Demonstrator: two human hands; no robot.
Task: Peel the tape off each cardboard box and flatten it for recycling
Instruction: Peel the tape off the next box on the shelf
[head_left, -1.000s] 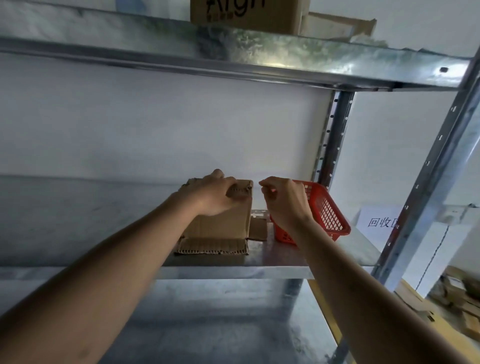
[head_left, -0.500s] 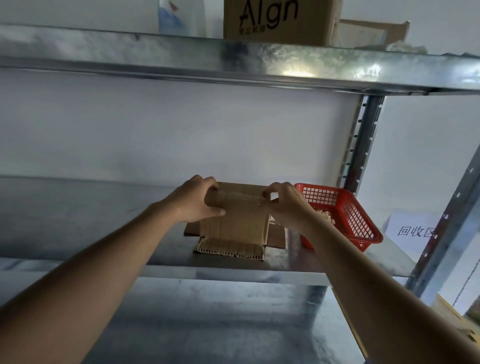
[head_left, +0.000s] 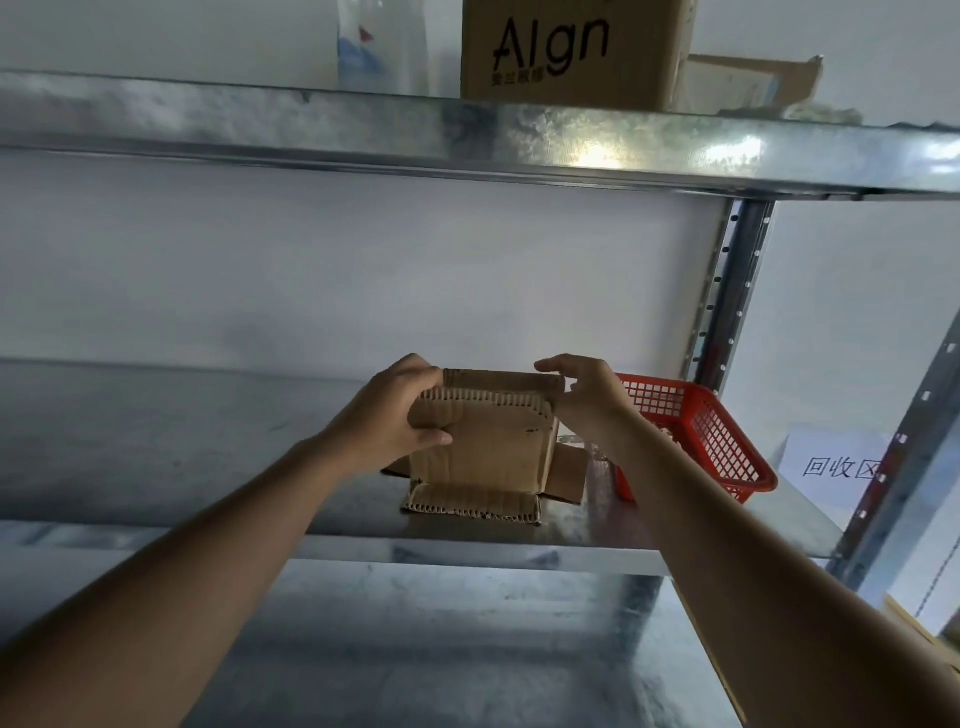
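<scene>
Cardboard box (head_left: 485, 447) stands on the metal shelf (head_left: 156, 467), just beside the red basket (head_left: 696, 436), its bottom flaps already splayed. We judge ourselves mid-flattening. Our left hand (head_left: 395, 415) grips the box's upper left corner, thumb across the front; our right hand (head_left: 582, 395) touches the top right edge with loosely bent fingers. Next we need to press the panels down together.

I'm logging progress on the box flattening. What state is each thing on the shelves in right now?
small cardboard box: on the middle shelf, flaps splayed open, not yet flat
left hand: grips the box's upper left corner
right hand: at the upper right corner, fingers over the top edge
red basket: beside the box, upright
Aign box: upright on the top shelf
</scene>
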